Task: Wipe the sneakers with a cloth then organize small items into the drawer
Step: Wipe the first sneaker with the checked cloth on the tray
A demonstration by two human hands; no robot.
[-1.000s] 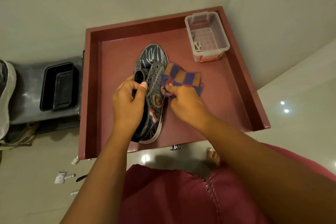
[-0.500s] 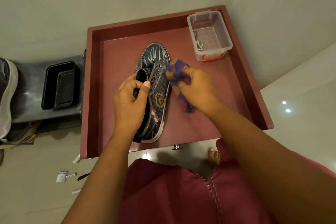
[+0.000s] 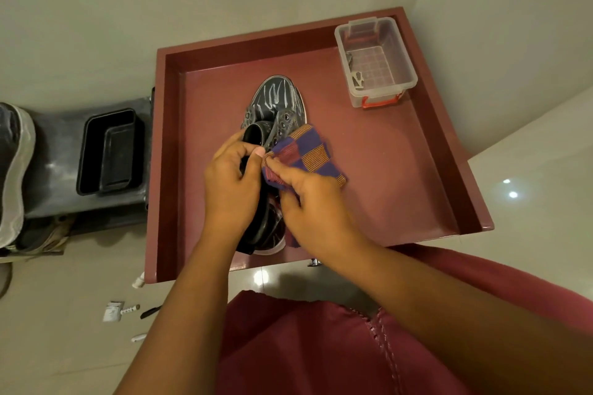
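A dark glossy sneaker lies in the middle of the maroon open drawer, toe pointing away from me. My left hand grips the sneaker's collar near the heel, thumb over the opening. My right hand pinches a checked purple and orange cloth and presses it against the sneaker's right side by the eyelets. The heel and rear sole are mostly hidden under both hands.
A clear plastic box with red latches sits in the drawer's far right corner, holding a few small items. A black tray rests on a grey surface left of the drawer. Small items lie on the floor at lower left.
My right hand has drawn the cloth back down the sneaker's side toward the heel, and the cloth now lies spread out to the right. My left hand keeps its grip on the collar.
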